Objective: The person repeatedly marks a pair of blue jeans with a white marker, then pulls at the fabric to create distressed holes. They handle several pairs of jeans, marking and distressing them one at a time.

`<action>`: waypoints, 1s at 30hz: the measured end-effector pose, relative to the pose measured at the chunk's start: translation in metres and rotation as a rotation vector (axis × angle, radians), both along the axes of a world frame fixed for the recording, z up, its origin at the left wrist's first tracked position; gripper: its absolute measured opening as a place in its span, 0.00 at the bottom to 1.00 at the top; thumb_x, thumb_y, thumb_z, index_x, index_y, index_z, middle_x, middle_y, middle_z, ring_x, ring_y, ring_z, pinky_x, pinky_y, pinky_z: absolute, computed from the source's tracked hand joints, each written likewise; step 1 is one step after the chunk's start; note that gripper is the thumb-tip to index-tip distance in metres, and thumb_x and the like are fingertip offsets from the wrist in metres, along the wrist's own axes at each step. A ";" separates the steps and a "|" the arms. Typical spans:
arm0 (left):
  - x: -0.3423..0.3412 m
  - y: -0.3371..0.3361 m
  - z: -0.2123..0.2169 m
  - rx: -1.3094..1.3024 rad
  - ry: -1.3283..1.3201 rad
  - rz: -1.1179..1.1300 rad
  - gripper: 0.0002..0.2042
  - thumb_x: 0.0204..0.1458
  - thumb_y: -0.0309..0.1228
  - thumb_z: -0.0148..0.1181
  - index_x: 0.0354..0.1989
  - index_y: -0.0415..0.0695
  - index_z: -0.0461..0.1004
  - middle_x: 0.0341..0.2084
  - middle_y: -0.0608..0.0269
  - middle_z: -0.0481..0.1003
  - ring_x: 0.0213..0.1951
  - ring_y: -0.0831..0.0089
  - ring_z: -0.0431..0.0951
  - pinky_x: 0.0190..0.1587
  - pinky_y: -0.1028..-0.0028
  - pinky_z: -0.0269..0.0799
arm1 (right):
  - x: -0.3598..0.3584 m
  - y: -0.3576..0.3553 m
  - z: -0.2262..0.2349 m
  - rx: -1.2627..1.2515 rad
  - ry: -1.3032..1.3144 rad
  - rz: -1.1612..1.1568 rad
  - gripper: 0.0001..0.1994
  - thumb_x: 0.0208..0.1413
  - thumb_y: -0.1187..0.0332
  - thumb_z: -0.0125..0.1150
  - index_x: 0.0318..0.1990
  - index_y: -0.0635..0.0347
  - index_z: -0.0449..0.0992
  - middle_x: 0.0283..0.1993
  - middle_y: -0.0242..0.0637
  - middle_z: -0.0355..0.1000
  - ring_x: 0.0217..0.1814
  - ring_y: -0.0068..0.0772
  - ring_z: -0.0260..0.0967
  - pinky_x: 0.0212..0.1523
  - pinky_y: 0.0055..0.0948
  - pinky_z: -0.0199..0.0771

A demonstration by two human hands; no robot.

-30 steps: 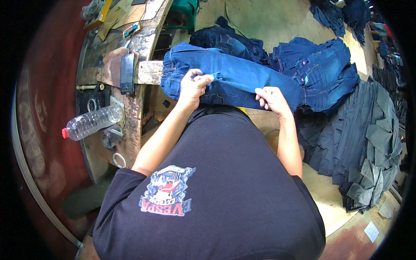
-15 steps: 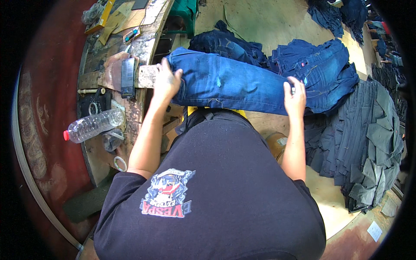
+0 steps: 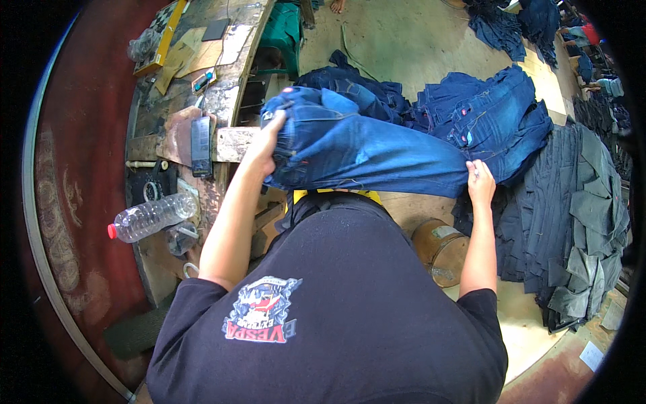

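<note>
1. The folded blue jeans (image 3: 367, 151) are the largest thing I handle; they lie stretched across the middle of the frame, in front of my body, with one end near the wooden workbench (image 3: 232, 145) and the other end toward the right.
2. I judge that this denim is thick and quite heavy, soft and floppy, not slippery and not fragile. It will sag in the middle, so the best places to hold are the two ends, at the thick seams.
3. My left hand (image 3: 264, 138) is closed around the bulky left end, the fingers wrapped over the folded cloth.
4. My right hand (image 3: 480, 182) pinches the narrow right end between thumb and fingers.
5. A rusty round metal can (image 3: 441, 250) stands at the lower right, below the jeans; I cannot tell what it contains.
6. A clear plastic bottle (image 3: 151, 217) with red cap lies on its side at the left of the frame; it looks nearly empty.
</note>
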State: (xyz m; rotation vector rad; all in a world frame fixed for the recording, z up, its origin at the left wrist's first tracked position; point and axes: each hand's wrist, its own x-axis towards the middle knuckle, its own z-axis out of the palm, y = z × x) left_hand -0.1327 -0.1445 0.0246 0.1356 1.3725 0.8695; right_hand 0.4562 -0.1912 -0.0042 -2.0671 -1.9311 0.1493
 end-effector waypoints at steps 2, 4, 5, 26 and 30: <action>0.026 0.006 0.005 0.064 0.073 -0.212 0.32 0.68 0.57 0.63 0.64 0.37 0.79 0.58 0.45 0.84 0.56 0.50 0.85 0.63 0.47 0.80 | 0.021 -0.007 -0.007 -0.069 -0.036 -0.048 0.16 0.75 0.51 0.60 0.41 0.54 0.78 0.37 0.43 0.76 0.41 0.63 0.77 0.38 0.53 0.75; 0.061 -0.016 0.009 0.058 -0.220 -0.199 0.29 0.70 0.56 0.62 0.58 0.37 0.81 0.51 0.47 0.86 0.52 0.53 0.87 0.58 0.51 0.83 | 0.043 -0.013 -0.013 -0.015 -0.097 -0.053 0.16 0.74 0.51 0.61 0.42 0.54 0.79 0.39 0.44 0.77 0.43 0.63 0.77 0.41 0.54 0.76; 0.073 -0.037 0.012 0.001 -0.165 -0.331 0.29 0.70 0.55 0.63 0.60 0.37 0.80 0.54 0.47 0.85 0.54 0.55 0.87 0.59 0.50 0.83 | 0.055 -0.019 -0.014 0.003 -0.082 -0.098 0.16 0.74 0.51 0.61 0.43 0.54 0.79 0.40 0.44 0.77 0.44 0.63 0.77 0.42 0.55 0.75; 0.110 -0.024 -0.007 0.106 0.306 -0.417 0.23 0.71 0.49 0.63 0.42 0.37 0.87 0.33 0.63 0.85 0.31 0.71 0.81 0.39 0.66 0.75 | 0.107 -0.151 -0.013 -0.108 0.080 -0.381 0.13 0.68 0.67 0.65 0.53 0.64 0.85 0.54 0.55 0.81 0.57 0.60 0.79 0.61 0.48 0.79; 0.023 -0.030 -0.022 0.051 0.408 -0.124 0.20 0.68 0.53 0.65 0.34 0.48 0.84 0.23 0.73 0.75 0.20 0.78 0.61 0.26 0.70 0.52 | -0.013 -0.035 0.009 0.088 0.300 -0.056 0.15 0.71 0.69 0.62 0.61 0.58 0.83 0.58 0.51 0.81 0.59 0.56 0.80 0.61 0.43 0.80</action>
